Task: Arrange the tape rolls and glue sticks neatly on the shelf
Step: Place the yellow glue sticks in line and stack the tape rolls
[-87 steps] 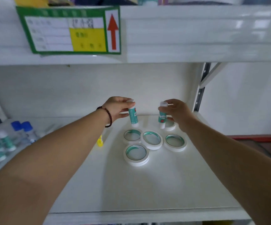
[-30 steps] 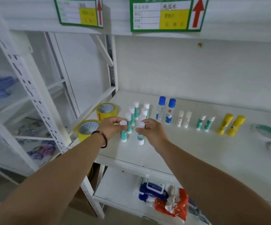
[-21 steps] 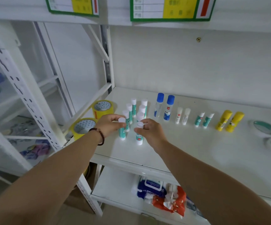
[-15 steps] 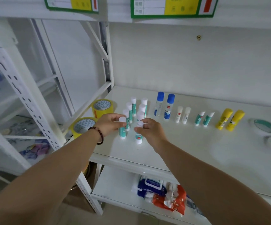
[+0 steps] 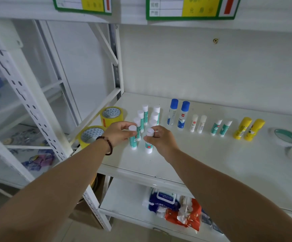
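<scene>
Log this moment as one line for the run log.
left hand: grips teal glue stick upright on shelf | right hand: grips second glue stick beside it | both at front of two rows

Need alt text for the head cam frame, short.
Left hand and right hand each hold an upright teal glue stick at the front of two rows on a white shelf. Yellow tape rolls sit left; more glue sticks stand right.

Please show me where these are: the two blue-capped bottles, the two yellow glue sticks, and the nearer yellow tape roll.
blue-capped bottles (image 5: 183, 117), head view, on the right bottle's label.
yellow glue sticks (image 5: 242, 128), head view, on the left stick's body.
nearer yellow tape roll (image 5: 81, 141), head view, on its outer yellow side.
</scene>
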